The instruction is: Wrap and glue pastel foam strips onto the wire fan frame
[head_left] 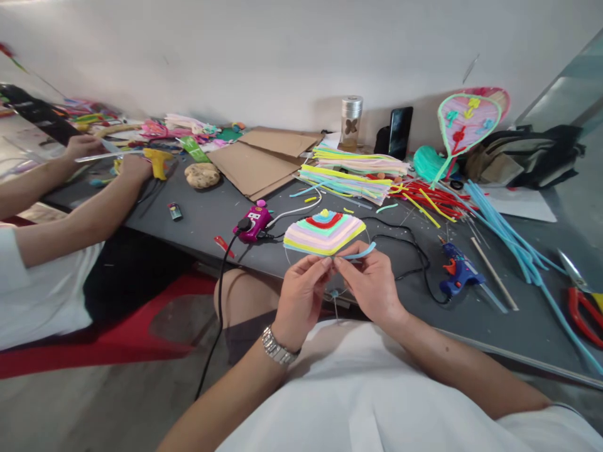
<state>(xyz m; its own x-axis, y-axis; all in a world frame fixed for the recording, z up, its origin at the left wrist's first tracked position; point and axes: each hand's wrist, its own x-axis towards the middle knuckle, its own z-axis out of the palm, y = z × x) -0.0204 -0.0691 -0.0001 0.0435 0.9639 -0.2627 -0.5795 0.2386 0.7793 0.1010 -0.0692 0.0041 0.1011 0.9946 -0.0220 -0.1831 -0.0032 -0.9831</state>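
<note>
The left hand (300, 298) pinched a wire frame (285, 254) over the front edge of the bench (494, 333); the right hand (367, 285) gripped a blue strip (360, 252); coloured plastic strips (324, 232) covered the frame's upper part; its lower part was bare.

The fan (324, 233) runs in nested arcs of pale pink, cream and mint, with a red arc and a blue patch near its tip and a bright yellow edge. The strip (360, 252) against it is sky blue. Loose stacks (346, 182) repeat those stripes in yellow, pink and aqua. Beside them lie red sticks (431, 198) and pale blue tubes (511, 232). The racket (468, 125) is pink with a mint rim, dotted with yellow, red and teal shapes. Of 2 glue guns, 1 (458, 271) is blue with a red trigger, and 1 (157, 162) is yellow. The plug (253, 223) is magenta, the table (532, 326) dark grey.
</note>
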